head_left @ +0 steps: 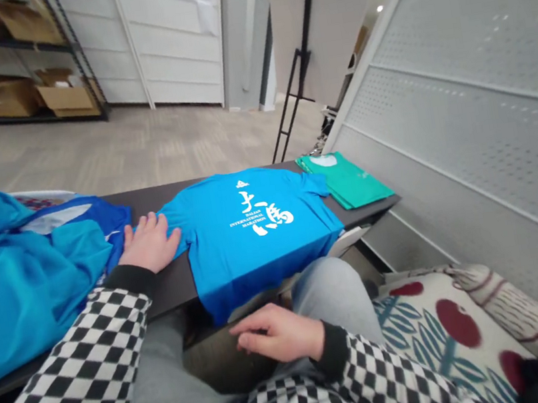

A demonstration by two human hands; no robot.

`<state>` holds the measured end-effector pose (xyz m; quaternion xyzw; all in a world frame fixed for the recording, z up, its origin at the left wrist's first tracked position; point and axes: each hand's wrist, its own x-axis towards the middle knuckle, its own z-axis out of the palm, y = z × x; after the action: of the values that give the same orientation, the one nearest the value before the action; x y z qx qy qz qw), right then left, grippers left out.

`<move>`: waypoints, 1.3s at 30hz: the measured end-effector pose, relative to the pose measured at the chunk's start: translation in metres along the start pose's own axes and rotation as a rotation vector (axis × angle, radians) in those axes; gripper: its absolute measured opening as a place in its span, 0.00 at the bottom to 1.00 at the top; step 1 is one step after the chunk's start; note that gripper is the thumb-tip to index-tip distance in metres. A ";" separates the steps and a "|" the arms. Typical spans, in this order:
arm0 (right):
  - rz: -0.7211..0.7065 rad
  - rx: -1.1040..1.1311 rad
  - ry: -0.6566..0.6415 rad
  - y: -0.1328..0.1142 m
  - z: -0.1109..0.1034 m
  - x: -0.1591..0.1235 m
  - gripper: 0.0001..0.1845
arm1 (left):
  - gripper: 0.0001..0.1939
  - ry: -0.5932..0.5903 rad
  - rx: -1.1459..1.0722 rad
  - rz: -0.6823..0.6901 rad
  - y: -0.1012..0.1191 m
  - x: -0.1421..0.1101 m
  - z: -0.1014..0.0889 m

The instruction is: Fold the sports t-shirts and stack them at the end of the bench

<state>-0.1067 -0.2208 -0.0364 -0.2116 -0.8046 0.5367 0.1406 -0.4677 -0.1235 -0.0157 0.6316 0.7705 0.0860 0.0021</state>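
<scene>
A bright blue T-shirt (pixel 218 236) with white lettering lies spread on the dark table (pixel 175 286), its lower hem hanging over the front edge. My left hand (pixel 150 241) rests flat at the shirt's left sleeve, fingers spread and touching the cloth. Over my lap, in front of the hanging hem, is my right hand (pixel 278 331); its fingers are loosely extended and nothing shows in them. Left of my left hand lies a rumpled heap of blue garments (pixel 32 277).
A folded green garment (pixel 357 181) sits at the table's right end. A perforated grey panel (pixel 473 77) rises on the right, with a patterned cloth (pixel 428 319) below it. Across the floor stands a shelf (pixel 13 44) with cardboard boxes (pixel 69 96).
</scene>
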 end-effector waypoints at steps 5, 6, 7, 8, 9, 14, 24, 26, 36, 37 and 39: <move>0.045 -0.009 0.288 0.010 -0.036 -0.003 0.21 | 0.38 0.151 -0.046 0.138 0.041 -0.023 -0.013; 0.030 -0.025 0.352 0.006 -0.046 -0.001 0.20 | 0.38 0.149 -0.073 0.202 0.052 -0.032 -0.012; 0.013 -0.042 0.400 0.002 -0.055 0.001 0.19 | 0.38 0.141 -0.098 0.270 0.062 -0.041 -0.009; -0.004 -0.052 0.426 0.000 -0.060 0.002 0.19 | 0.37 0.132 -0.118 0.333 0.071 -0.050 -0.005; -0.016 -0.048 0.421 0.000 -0.062 0.003 0.18 | 0.37 0.123 -0.128 0.383 0.079 -0.060 0.000; 0.030 0.077 0.096 0.032 -0.030 0.003 0.18 | 0.34 0.056 -0.019 0.476 0.096 -0.092 0.018; 0.036 -0.316 -0.094 0.066 -0.006 0.012 0.15 | 0.42 0.077 0.103 0.454 0.096 -0.110 0.020; 0.051 -0.393 -0.140 0.067 -0.004 0.011 0.15 | 0.44 0.063 0.109 0.438 0.097 -0.111 0.021; 0.203 -0.552 -0.386 0.064 0.008 0.009 0.21 | 0.44 0.023 0.134 0.467 0.069 -0.104 0.013; 0.204 -0.553 -0.389 0.063 0.007 0.009 0.22 | 0.44 0.011 0.139 0.485 0.065 -0.103 0.014; 0.214 -0.562 -0.395 0.063 0.006 0.010 0.23 | 0.45 0.005 0.148 0.520 0.060 -0.104 0.014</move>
<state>-0.1064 -0.1997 -0.0975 -0.2175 -0.9057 0.3365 -0.1383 -0.3867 -0.2114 -0.0324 0.8065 0.5866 0.0287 -0.0679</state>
